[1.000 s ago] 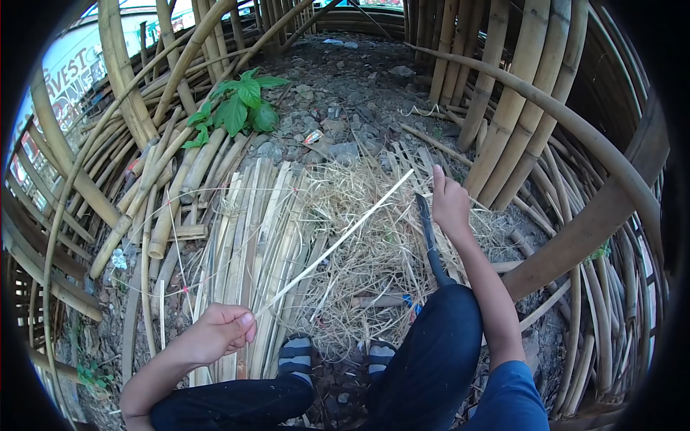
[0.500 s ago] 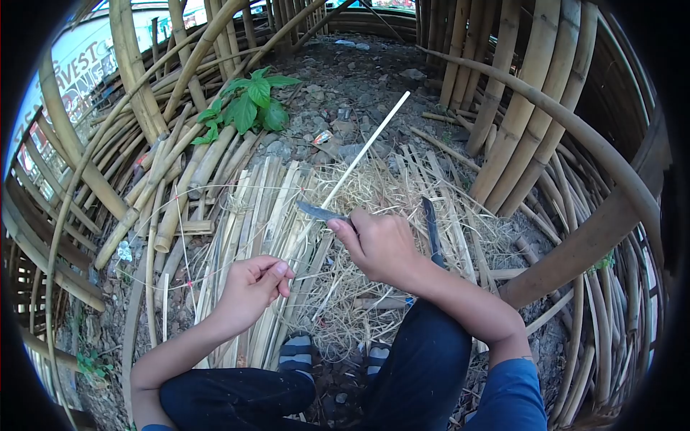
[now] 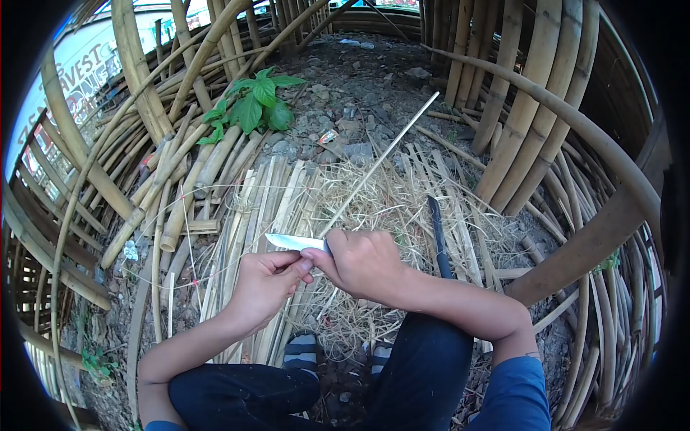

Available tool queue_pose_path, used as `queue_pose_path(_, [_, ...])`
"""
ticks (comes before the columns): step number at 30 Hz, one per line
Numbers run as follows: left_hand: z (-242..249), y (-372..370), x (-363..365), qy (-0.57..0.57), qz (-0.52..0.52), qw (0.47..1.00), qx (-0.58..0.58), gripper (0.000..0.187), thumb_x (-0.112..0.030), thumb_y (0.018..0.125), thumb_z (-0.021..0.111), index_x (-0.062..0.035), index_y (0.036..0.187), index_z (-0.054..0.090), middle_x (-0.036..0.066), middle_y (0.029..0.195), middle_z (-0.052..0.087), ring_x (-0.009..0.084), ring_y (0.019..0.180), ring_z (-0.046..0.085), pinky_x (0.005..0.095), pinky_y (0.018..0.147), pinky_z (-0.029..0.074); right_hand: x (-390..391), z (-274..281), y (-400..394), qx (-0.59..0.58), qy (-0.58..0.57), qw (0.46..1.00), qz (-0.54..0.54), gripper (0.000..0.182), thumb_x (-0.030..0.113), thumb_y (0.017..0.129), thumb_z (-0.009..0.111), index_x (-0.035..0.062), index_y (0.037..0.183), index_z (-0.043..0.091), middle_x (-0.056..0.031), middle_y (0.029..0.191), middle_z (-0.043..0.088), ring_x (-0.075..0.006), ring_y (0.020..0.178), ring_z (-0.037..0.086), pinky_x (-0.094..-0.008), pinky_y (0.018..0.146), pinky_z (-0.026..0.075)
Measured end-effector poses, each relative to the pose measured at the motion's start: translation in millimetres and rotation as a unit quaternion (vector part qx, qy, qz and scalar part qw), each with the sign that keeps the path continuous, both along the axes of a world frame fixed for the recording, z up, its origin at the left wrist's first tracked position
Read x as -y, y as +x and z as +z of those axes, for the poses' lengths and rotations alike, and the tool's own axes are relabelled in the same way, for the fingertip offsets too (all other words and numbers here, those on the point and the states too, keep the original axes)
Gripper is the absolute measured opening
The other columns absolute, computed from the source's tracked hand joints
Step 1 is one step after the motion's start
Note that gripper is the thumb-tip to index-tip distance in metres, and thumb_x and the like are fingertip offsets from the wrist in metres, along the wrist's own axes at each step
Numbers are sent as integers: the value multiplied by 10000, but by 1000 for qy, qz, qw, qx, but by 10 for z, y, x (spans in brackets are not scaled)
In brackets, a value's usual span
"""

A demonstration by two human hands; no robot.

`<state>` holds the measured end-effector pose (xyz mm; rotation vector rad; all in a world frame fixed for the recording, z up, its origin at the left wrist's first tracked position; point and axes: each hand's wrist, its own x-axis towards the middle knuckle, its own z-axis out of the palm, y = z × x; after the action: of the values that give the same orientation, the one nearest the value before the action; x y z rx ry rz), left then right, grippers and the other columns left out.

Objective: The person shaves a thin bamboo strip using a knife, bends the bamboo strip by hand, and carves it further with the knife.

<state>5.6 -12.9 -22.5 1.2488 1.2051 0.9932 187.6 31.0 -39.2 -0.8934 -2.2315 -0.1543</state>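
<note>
My right hand (image 3: 363, 262) is closed around a knife (image 3: 295, 243), its bright blade pointing left just above my left fingertips. A thin pale bamboo strip (image 3: 381, 161) slants from the upper right down behind the knife. My left hand (image 3: 266, 284) is pinched at the strip's near end, mostly hidden by the fingers and blade. The two hands meet, the right thumb close to the left fingertips. Below lie split bamboo slats (image 3: 266, 201) and a heap of curly shavings (image 3: 359, 194).
A dark, long-bladed tool (image 3: 437, 230) lies on the slats beside my right forearm. Bamboo poles (image 3: 535, 108) stand at the right, and more are piled at the left near a leafy green plant (image 3: 255, 103). A thin string (image 3: 187, 230) with pink knots hangs at the left.
My right hand has moved down and left with the knife, bringing the blade to my left fingertips. The strip's far end has swung right. My left hand has shifted slightly right.
</note>
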Motion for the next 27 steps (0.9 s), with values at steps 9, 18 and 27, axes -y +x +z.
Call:
queue_pose_path(9, [48, 9, 2, 18, -7, 1000, 10, 163, -93, 929, 624, 54, 964, 684, 51, 740, 625, 26, 559, 407, 181, 495, 304, -90, 41, 73, 24, 83, 996, -9, 463, 425, 903, 600, 62, 643, 481, -76, 504, 550, -211, 430, 592, -335, 377, 448])
queue_pose_path(18, [134, -18, 38, -15, -27, 997, 76, 197, -105, 934, 623, 28, 1064, 689, 19, 721, 626, 11, 552, 410, 174, 472, 300, -146, 52, 113, 35, 170, 985, -15, 471, 456, 874, 617, 85, 638, 447, -40, 499, 453, -195, 420, 526, -316, 392, 425])
queue_pose_path(27, [202, -46, 39, -38, -32, 994, 97, 206, -121, 935, 627, 34, 1057, 685, 28, 717, 611, 12, 550, 414, 165, 470, 293, -166, 84, 108, 30, 221, 974, -30, 494, 490, 883, 592, 107, 610, 441, -27, 513, 442, -173, 424, 499, -300, 392, 398])
